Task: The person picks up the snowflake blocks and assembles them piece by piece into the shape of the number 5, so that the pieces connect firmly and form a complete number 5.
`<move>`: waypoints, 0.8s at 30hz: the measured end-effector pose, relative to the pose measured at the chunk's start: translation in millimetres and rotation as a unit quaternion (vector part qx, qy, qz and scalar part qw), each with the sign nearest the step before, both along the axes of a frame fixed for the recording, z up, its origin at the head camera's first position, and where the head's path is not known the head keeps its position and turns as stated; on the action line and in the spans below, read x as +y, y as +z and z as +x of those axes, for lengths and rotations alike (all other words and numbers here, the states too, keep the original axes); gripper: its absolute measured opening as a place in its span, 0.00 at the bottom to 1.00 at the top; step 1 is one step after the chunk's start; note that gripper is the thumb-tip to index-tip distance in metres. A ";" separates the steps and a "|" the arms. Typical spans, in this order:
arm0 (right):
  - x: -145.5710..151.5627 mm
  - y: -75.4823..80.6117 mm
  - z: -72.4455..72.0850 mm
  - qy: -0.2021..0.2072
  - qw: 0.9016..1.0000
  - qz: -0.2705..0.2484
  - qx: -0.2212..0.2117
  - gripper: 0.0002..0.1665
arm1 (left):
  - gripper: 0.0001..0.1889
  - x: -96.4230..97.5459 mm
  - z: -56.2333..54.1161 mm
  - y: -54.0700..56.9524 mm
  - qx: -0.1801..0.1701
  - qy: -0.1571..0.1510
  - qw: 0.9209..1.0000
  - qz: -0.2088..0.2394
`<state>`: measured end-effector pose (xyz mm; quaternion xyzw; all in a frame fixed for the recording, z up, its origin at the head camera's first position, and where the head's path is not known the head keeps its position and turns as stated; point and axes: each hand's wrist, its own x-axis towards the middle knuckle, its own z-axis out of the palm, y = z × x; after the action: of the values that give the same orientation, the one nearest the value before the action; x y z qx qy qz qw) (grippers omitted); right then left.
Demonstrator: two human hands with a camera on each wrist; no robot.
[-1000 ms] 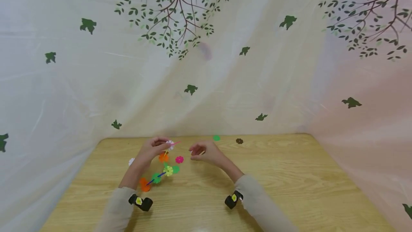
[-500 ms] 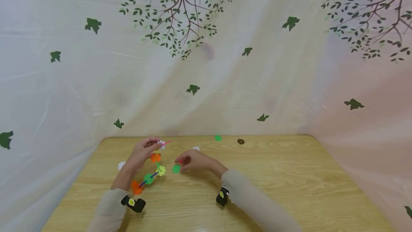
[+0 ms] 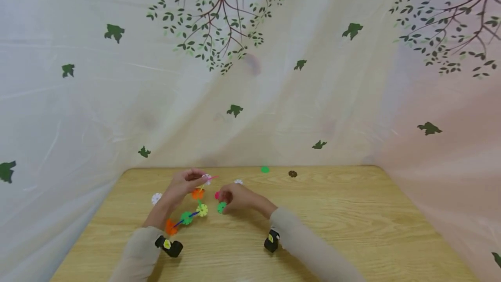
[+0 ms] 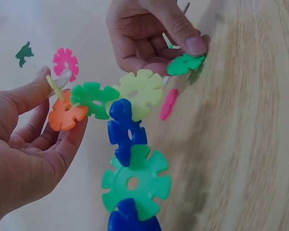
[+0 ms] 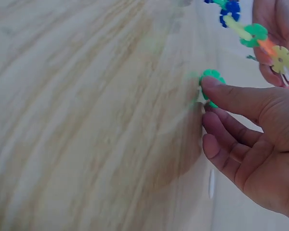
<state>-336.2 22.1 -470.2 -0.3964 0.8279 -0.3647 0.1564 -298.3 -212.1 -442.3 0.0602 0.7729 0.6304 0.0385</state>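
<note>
My left hand (image 3: 182,188) holds up a chain of interlocking plastic snowflake discs, pinching it near its white disc (image 3: 206,179). A pink disc (image 4: 66,65) sticks out at that end. Below it come orange (image 4: 67,113), green (image 4: 94,96) and pale yellow (image 4: 147,91) discs, then blue (image 4: 127,130) and green ones, down to an orange disc (image 3: 171,227) by the left wrist. My right hand (image 3: 238,197) pinches a loose green disc (image 3: 222,207) between thumb and fingers, tilted close over the table. A loose pink disc (image 3: 217,195) lies beside those fingertips.
On the wooden table (image 3: 332,229) a white disc (image 3: 238,182) lies behind the right hand, and another white disc (image 3: 156,198) lies left of the left forearm. A green disc (image 3: 265,169) and a brown disc (image 3: 292,173) are near the back edge, before a patterned curtain (image 3: 274,112).
My right hand has moved left and nearer, from by the white disc to the loose green disc, which it now pinches and has tilted up. The left hand keeps holding the chain, shifting only slightly.
</note>
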 end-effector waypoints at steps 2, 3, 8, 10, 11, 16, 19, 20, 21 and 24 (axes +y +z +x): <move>6.6 1.2 -1.6 -0.010 1.000 -0.010 -0.007 0.12 | 0.17 6.2 -1.6 -0.7 -0.002 -0.006 1.000 0.011; 10.1 1.9 -2.4 -0.015 1.000 -0.015 -0.008 0.11 | 0.17 9.4 -2.3 -0.7 -0.005 -0.010 1.000 0.013; 31.6 7.0 -6.0 -0.044 0.997 -0.059 -0.026 0.07 | 0.18 26.7 -7.1 0.1 -0.016 -0.010 1.000 0.010; 40.9 9.4 -7.1 -0.066 0.994 -0.076 -0.038 0.08 | 0.17 33.3 -9.6 -0.7 -0.019 -0.007 1.000 0.013; 45.3 11.6 -7.4 -0.076 0.993 -0.085 -0.045 0.09 | 0.16 36.6 -10.7 -0.7 -0.017 -0.008 1.000 0.013; 66.6 22.8 -8.1 -0.123 0.981 -0.124 -0.082 0.13 | 0.15 52.6 -15.2 -1.0 -0.015 -0.017 0.999 0.022; 77.0 28.7 -9.9 -0.139 0.976 -0.149 -0.073 0.13 | 0.16 62.2 -17.0 -0.7 -0.017 -0.023 0.999 0.026; 79.8 30.4 -10.6 -0.144 0.974 -0.158 -0.070 0.13 | 0.16 65.3 -17.6 -0.7 -0.017 -0.023 0.999 0.027; 82.2 32.0 -11.5 -0.148 0.973 -0.167 -0.063 0.13 | 0.16 68.5 -18.0 -0.4 -0.015 -0.022 0.999 0.026; 87.9 36.2 -12.5 -0.163 0.966 -0.191 -0.059 0.13 | 0.15 76.4 -18.7 0.5 -0.014 -0.017 0.999 0.024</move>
<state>-348.6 110.0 -434.0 -0.2561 0.7856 -0.5596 0.0648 -317.0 -135.7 -441.8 0.0656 0.7555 0.6492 0.0591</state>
